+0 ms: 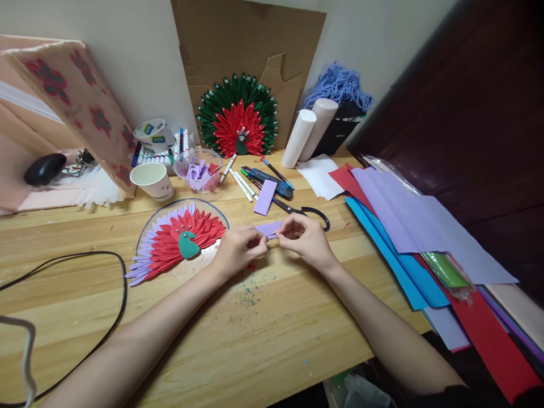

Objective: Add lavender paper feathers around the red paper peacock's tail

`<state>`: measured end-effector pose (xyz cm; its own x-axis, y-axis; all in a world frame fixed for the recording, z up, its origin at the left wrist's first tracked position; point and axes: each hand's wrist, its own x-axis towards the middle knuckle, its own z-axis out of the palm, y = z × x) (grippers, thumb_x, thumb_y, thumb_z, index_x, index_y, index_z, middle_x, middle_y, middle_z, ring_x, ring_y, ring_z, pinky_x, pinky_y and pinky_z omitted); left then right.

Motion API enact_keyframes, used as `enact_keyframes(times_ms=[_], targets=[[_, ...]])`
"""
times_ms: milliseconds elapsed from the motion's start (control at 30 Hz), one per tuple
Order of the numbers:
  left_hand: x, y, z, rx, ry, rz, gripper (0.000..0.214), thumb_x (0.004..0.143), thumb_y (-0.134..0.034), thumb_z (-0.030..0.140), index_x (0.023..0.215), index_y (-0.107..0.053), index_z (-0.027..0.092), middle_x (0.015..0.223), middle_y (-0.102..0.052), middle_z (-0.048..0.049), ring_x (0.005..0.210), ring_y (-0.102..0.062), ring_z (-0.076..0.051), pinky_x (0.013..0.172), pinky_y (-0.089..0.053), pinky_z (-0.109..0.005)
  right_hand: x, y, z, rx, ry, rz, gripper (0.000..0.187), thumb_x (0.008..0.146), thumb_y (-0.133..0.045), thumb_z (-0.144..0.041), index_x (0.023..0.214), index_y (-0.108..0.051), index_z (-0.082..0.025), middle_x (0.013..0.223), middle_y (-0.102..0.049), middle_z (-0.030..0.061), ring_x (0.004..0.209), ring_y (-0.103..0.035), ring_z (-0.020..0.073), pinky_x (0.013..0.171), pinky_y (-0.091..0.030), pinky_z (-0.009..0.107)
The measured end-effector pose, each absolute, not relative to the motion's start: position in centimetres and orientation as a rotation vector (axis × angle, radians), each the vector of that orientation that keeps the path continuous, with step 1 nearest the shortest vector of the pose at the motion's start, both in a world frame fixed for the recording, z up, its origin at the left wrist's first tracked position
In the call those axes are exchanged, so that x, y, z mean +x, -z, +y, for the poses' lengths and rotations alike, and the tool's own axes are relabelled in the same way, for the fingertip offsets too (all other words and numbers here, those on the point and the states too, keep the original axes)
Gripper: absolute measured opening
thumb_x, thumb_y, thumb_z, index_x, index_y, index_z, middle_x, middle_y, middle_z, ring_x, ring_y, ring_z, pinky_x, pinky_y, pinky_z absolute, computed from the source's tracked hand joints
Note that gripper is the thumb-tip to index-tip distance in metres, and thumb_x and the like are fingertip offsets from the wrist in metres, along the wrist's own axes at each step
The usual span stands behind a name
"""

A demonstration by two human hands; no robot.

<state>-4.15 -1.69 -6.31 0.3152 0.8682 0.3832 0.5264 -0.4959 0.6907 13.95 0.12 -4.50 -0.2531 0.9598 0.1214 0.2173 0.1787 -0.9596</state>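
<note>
Between both hands is a small strip of purple crepe paper (269,228), held just above the wooden table. My left hand (240,249) pinches its left end, and my right hand (306,239) pinches the right end between thumb and fingertips. Left of my left hand lies a paper peacock (189,245) with a green body, red petals and purple outer petals on a round clear backing. Beyond the hands sit another purple paper piece (266,197) and black-handled scissors (315,215), partly covered by that piece.
A clear bowl (198,170) of purple and red scraps stands near a paper cup (152,181). A finished-looking red and green peacock (238,116) leans on cardboard (250,39). Markers and a blue cutter (272,182) lie behind. Coloured paper sheets (408,221) cover the right edge; a black cable (123,294) curves at left.
</note>
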Motion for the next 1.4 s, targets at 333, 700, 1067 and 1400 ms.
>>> enact_keyframes(times_ms=[333,700,1067,1400], targets=[[-3.9,6.0,-2.0,1.720,-1.044,1.277,0.026,0.082,-0.050,0.034,0.076,-0.066,0.014,0.069,-0.063,-0.0048,0.060,-0.054,-0.012,0.055,-0.041,-0.022,14.5,4.4,0.6,-1.107,-0.981,-1.602,0.010,0.069,-0.067,-0.022,0.074,-0.059,-0.017,0.073,-0.064,0.0026,0.069,-0.062,0.0150,0.065,-0.053,0.027],[-3.4,6.4,-1.7,1.319,-1.184,1.207,0.027,0.075,-0.060,0.039,0.075,-0.063,0.012,0.074,-0.065,-0.0057,0.066,-0.058,-0.014,0.063,-0.047,-0.026,13.5,4.4,-0.6,-1.046,-0.900,-1.798,0.012,0.076,-0.063,-0.025,0.086,-0.063,-0.018,0.085,-0.065,0.0045,0.078,-0.063,0.0163,0.068,-0.055,0.030],[-3.4,6.0,-2.1,1.630,-1.118,1.244,0.024,0.078,-0.057,0.036,0.071,-0.062,0.013,0.066,-0.059,-0.0033,0.055,-0.049,-0.010,0.051,-0.038,-0.022,13.2,5.1,-0.3,-1.018,-1.183,-1.697,0.015,0.076,-0.063,-0.030,0.084,-0.066,-0.018,0.084,-0.068,0.0051,0.078,-0.065,0.0164,0.071,-0.055,0.030],[-3.2,6.3,-2.1,1.615,-1.129,1.187,0.019,0.077,-0.057,0.032,0.073,-0.059,0.013,0.067,-0.057,-0.0024,0.056,-0.048,-0.009,0.051,-0.038,-0.021,12.9,5.0,-0.7,-1.064,-1.038,-1.726,0.015,0.075,-0.063,-0.026,0.087,-0.063,-0.018,0.082,-0.066,0.0043,0.073,-0.064,0.0145,0.064,-0.056,0.026]])
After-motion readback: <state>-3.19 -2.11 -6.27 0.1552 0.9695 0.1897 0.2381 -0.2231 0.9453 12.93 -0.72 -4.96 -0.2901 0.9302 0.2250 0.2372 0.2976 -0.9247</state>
